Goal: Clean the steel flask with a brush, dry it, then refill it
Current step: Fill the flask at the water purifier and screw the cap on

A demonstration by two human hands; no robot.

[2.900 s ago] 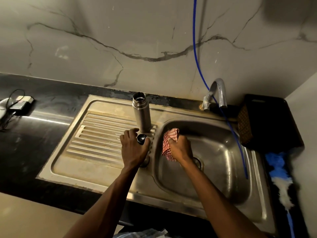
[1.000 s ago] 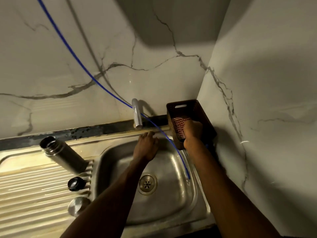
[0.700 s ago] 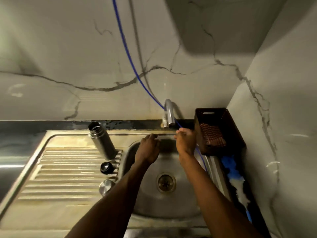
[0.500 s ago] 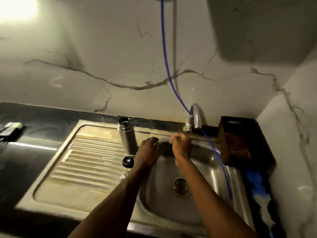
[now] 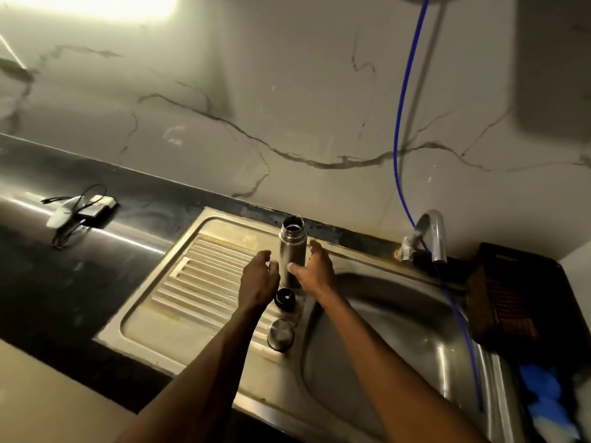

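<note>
Steel flask [image 5: 291,251] stands upright and uncapped on the sink drainboard [image 5: 204,282], between 2 hands. The right hand [image 5: 315,273] has its thumb on the flask and fingers spread behind it; the left hand [image 5: 259,279], fingers loosely curled, sits just beside it. Below the fingertips lie a black stopper [image 5: 285,299] and a steel cap [image 5: 280,334].
</note>
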